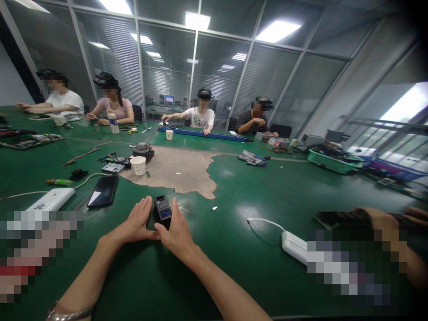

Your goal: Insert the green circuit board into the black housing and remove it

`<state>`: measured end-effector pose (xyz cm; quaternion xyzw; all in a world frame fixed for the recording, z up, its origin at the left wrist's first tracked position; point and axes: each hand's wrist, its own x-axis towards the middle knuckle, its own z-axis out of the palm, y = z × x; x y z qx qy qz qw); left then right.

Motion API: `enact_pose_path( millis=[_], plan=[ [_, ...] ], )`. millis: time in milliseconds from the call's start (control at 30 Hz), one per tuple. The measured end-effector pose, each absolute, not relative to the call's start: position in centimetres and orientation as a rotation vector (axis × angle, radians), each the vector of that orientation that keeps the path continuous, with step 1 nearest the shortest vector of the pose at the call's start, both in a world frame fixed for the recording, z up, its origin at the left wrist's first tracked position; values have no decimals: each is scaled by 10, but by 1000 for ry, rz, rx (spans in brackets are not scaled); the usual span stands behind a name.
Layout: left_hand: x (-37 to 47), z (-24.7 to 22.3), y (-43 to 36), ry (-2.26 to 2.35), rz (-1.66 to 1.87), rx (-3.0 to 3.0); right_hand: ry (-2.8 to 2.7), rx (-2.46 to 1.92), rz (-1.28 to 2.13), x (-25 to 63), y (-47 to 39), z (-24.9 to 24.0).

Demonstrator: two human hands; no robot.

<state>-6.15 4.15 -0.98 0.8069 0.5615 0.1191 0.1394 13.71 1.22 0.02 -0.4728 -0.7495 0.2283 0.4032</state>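
Note:
A small dark box-shaped device (163, 207) with a bluish display and a row of small buttons stands on the green table in front of me. My left hand (138, 221) is to its left, fingers stretched out, with a slight gap to the box. On the other side, my right hand (178, 232) has its fingers extended along the box's right edge; whether it touches is hard to tell. The thumbs meet or nearly meet at the near side of the box. Neither hand is wrapped round it.
Left of my hands lie a black phone (103, 191) and a white power bank (51, 201) with a cable. Beyond are a paper cup (138, 165) and electronic parts. At right lies another white block (294, 246), near another person's hands (381, 220). Several people sit across the table.

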Motion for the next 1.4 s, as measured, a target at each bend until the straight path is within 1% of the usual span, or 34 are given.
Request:
enact_pose_path(
  millis=[133,333,500,600,700,933,1233,1400],
  plan=[
    [-62,-10,43,1612,350,2332,-1804,-1152,582,136,13,-3],
    [-64,-25,47,1602,468,2417,-1748,-1098,609,134,12,-9],
    [-65,-30,48,1622,461,2424,-1633,-1067,597,136,11,14],
    [-64,-26,47,1625,423,2447,-1587,-1003,554,146,16,33],
    [-61,-20,46,1629,379,2445,-1599,-1011,516,165,23,40],
    [-60,-20,47,1620,390,2446,-1615,-1186,478,205,27,19],
    [-57,-23,49,1637,422,2471,-1602,-1257,480,206,33,-9],
    [-59,-30,50,1639,395,2504,-1647,-1292,404,210,32,-15]
  ],
)
